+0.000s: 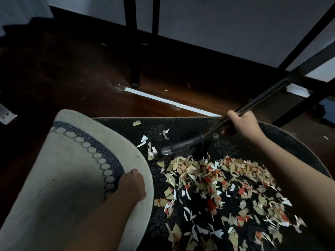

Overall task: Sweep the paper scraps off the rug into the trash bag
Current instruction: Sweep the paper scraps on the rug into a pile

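Observation:
A round dark patterned rug (163, 127) lies on the floor, its left part folded up so the beige underside (72, 160) with a blue ring pattern faces me. My left hand (132, 183) grips the edge of that raised flap. A thick pile of beige, white and red paper scraps (226, 182) covers the rug's middle and right. My right hand (243, 124) grips the black broom handle (272, 93) low down. The broom head (181, 149) rests on the rug at the far edge of the pile. No trash bag shows.
Dark wooden floor (72, 69) surrounds the rug. Black furniture legs (135, 69) stand beyond it, a black frame (308, 98) at the right. A white strip (168, 101) lies on the floor near the rug's far edge. A white object (5, 115) sits at the left.

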The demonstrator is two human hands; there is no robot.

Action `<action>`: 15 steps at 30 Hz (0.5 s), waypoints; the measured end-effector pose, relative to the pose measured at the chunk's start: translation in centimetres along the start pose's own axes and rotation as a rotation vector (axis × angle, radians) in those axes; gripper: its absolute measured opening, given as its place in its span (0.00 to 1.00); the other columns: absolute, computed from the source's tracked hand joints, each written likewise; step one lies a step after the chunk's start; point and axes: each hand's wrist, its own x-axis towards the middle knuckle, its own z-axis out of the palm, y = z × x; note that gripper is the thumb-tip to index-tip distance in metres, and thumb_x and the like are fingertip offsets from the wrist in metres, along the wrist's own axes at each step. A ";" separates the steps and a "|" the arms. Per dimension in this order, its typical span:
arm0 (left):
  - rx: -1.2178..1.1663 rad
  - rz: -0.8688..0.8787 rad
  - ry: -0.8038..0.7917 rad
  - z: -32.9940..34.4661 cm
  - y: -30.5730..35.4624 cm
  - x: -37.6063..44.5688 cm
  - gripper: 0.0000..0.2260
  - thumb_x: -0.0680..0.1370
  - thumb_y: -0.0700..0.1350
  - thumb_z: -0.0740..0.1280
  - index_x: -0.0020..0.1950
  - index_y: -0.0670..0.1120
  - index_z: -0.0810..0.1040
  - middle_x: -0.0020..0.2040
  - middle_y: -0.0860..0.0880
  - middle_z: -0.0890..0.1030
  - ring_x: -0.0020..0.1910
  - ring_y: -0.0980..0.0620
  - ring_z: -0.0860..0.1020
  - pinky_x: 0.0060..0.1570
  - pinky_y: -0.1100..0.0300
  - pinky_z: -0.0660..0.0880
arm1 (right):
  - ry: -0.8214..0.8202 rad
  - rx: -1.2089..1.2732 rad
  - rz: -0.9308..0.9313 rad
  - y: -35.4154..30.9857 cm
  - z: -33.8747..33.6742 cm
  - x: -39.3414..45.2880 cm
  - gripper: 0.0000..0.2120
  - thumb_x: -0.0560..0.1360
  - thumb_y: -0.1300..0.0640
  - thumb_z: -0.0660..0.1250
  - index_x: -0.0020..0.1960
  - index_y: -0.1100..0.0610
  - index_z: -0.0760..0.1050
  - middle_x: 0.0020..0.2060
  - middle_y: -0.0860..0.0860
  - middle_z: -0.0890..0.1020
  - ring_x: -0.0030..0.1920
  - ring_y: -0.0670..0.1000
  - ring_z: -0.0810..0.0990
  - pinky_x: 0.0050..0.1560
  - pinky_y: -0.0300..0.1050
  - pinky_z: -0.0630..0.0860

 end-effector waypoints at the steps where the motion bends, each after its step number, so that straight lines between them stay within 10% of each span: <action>1: -0.001 -0.003 0.002 0.0 0.0 0.0 0.22 0.80 0.51 0.59 0.70 0.40 0.65 0.69 0.41 0.65 0.67 0.45 0.69 0.65 0.55 0.66 | 0.015 0.009 -0.009 0.0 -0.3 -0.1 0.12 0.81 0.59 0.59 0.41 0.63 0.75 0.22 0.49 0.81 0.23 0.45 0.80 0.23 0.36 0.75; 9: -0.002 -0.020 0.032 -0.1 0.1 0.0 0.21 0.80 0.50 0.59 0.69 0.41 0.66 0.68 0.42 0.66 0.66 0.46 0.69 0.64 0.56 0.67 | 0.249 0.165 0.035 -0.4 3.6 1.0 0.10 0.78 0.52 0.62 0.41 0.55 0.76 0.33 0.52 0.84 0.35 0.52 0.85 0.44 0.50 0.82; 15: -0.007 -0.031 0.028 0.1 -0.4 -0.2 0.21 0.80 0.50 0.59 0.69 0.41 0.67 0.68 0.42 0.66 0.66 0.46 0.69 0.63 0.56 0.68 | 0.024 0.126 0.096 1.5 4.8 0.1 0.07 0.79 0.58 0.63 0.47 0.60 0.77 0.36 0.55 0.84 0.32 0.48 0.83 0.37 0.42 0.81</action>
